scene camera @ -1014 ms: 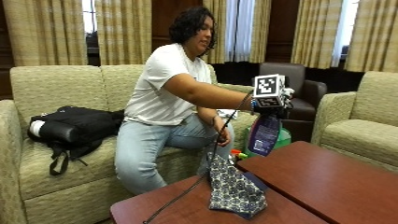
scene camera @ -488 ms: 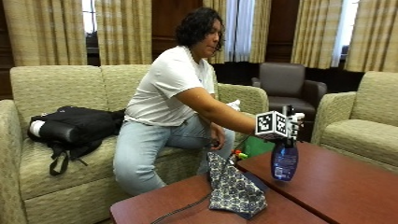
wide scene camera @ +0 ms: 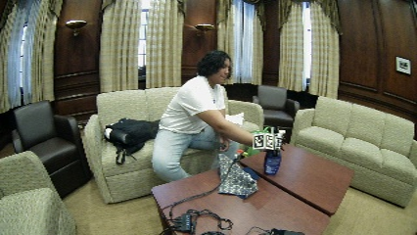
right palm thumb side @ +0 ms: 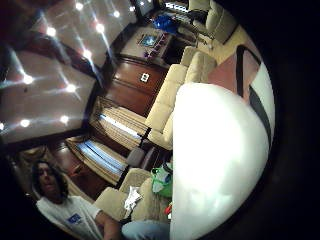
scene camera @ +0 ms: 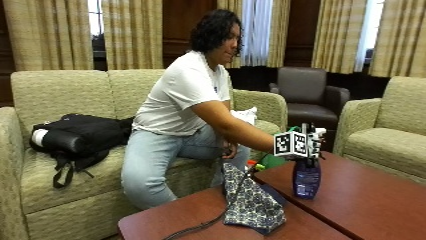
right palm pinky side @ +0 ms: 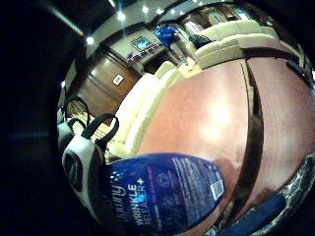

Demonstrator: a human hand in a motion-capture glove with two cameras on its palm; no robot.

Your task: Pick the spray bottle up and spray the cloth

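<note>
Lowered from where it hung in the air a second ago, the spray bottle (scene camera: 306, 178) now stands upright on the desk (scene camera: 373, 200), its base on the wood, and the gloved right hand (scene camera: 303, 144) has come down with it and sits on the bottle's top. From the outside view the fingers are hidden behind the glove's gear, so I cannot tell whether they grip the head or have let go. In the little-finger palm view the blue labelled body (right palm pinky side: 162, 196) lies close under the palm, with the patterned cloth (right palm pinky side: 290, 196) showing at the edge just beside it. That cloth (scene camera: 251, 204) lies in a loose heap on the nearer desk, just beside the bottle and apart from it. Judging by its look, the bottle is a rigid plastic one, smooth and perhaps slippery on the label, light to moderate in weight depending on its fill, which cannot be seen. The sensible hold is round the neck under the trigger head. The cloth looks soft and limp, so spray may shift it little. Behind sits the person (scene camera: 193, 100) on the sofa (scene camera: 60, 95).
</note>
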